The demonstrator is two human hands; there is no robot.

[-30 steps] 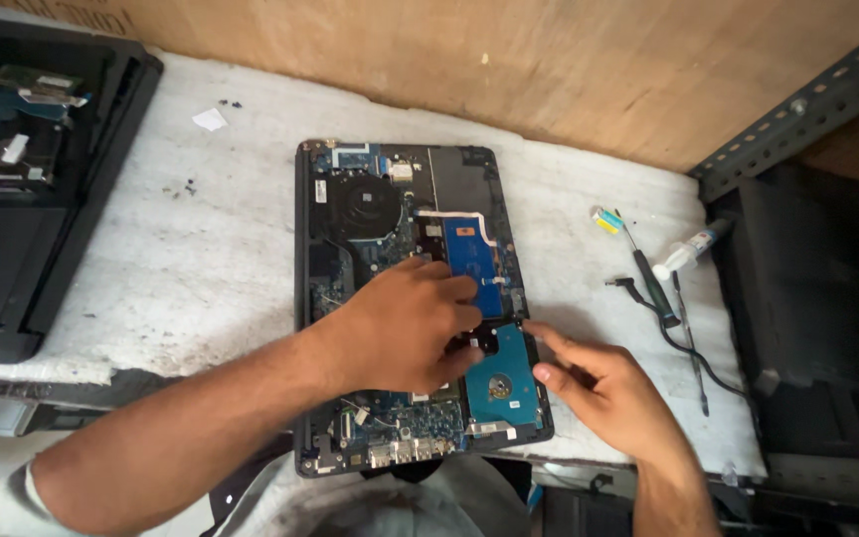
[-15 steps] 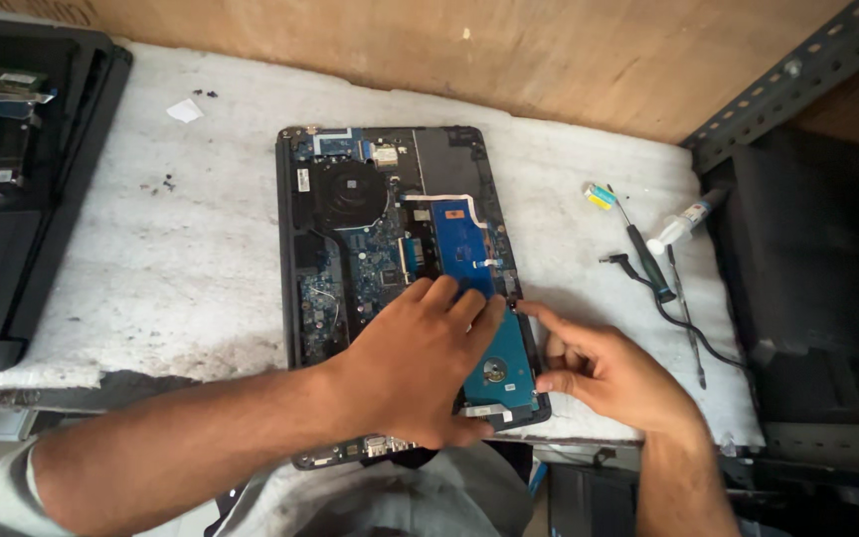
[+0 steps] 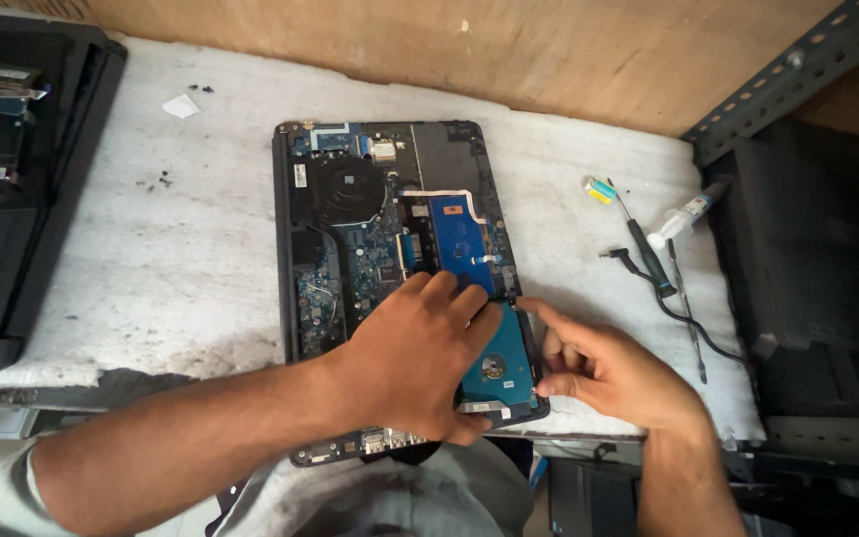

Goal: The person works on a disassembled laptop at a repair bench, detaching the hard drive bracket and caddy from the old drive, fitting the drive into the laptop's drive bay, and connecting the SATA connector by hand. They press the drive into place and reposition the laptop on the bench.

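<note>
An opened black laptop base (image 3: 295, 249), its bottom cover off, lies lengthwise on a worn white padded work surface (image 3: 151, 259). Inside it show a round black cooling fan (image 3: 347, 187), a green circuit board (image 3: 375, 254) and a blue rectangular panel (image 3: 461, 231) towards the far right.

The person's left hand (image 3: 412, 360) lies palm down across the near half of the laptop, fingers extended and slightly spread, pressing flat on the board and on the edge of a blue-topped rectangular hard drive (image 3: 501, 370) seated in the near right corner of the case. It grips nothing. The right hand (image 3: 608, 373) sits just beside the drive's right edge, at the rim of the case. Its index finger points forward along that edge while the thumb and other fingers curl inward; whether they pinch anything cannot be told.

To the right on the surface lie a black-handled screwdriver (image 3: 651, 257), a thin black cable (image 3: 693, 328), a small white syringe-like tube (image 3: 686, 214) and a tiny yellow and blue piece (image 3: 601, 189). A second dismantled black laptop (image 3: 12, 199) rests at the far left, and a wooden board (image 3: 449, 50) runs behind the bench. A dark metal rack (image 3: 797, 60) stands at the right.
</note>
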